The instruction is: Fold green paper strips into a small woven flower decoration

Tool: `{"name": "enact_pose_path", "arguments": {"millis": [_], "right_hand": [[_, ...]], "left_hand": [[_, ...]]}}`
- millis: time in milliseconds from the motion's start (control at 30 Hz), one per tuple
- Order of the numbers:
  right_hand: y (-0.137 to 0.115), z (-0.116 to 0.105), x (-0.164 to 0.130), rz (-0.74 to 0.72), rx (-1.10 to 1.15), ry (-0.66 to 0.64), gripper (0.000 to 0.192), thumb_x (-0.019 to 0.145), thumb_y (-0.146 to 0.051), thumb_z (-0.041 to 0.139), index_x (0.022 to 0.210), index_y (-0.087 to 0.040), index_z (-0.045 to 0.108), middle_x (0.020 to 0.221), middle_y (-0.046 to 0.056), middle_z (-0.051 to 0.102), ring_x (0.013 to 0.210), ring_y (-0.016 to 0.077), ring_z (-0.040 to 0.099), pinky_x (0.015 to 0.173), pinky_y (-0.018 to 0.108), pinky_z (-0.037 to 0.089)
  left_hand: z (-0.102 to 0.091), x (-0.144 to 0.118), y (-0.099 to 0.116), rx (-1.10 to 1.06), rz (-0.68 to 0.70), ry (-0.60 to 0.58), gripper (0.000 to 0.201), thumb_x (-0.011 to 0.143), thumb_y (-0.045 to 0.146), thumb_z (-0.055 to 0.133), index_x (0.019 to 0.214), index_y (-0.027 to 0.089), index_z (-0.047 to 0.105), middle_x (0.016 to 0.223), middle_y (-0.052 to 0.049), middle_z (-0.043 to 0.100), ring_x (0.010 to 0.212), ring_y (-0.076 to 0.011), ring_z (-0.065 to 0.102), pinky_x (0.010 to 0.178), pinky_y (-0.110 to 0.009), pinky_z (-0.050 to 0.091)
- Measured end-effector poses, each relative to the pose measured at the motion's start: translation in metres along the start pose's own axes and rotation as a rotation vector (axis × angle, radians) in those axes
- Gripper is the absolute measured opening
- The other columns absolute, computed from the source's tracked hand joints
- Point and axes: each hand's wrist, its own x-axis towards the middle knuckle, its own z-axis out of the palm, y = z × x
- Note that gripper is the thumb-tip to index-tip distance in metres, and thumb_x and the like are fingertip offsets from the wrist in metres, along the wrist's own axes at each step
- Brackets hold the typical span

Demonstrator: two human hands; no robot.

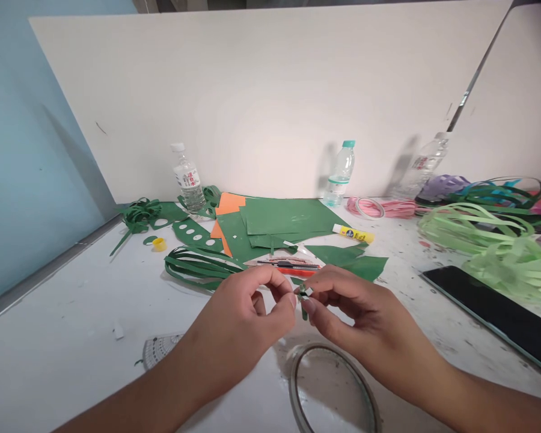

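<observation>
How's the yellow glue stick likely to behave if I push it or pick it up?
The glue stick will likely roll if pushed sideways, being rounded and lying on its side. It looks straight and rigid, so should stay stiff when pinched. Being slim, it is probably light.

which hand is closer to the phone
Right. The right hand is to the left of the phone, apart from it; the left hand is farther left, beyond the right.
</observation>
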Motion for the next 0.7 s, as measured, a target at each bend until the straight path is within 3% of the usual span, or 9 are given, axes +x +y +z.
{"name": "enact_pose_path", "arguments": {"millis": [700], "right_hand": [[0.0027,-0.0032,0.0053,0.207,0.254,-0.093,0.02,0.091,-0.04,0.065,0.089,-0.021,0.068,0.072,0.0,0.064,0.07,0.0145,0.056,0.065,0.026,0.046]], "left_hand": [[-0.0051,-0.0012,-0.0011,-0.079,-0.071,-0.056,0.015,0.093,0.038,0.056,0.085,0.025,0.058,0.058,0.009,0.027,0.048,-0.0089,0.018,0.041,-0.021,0.018]]}}
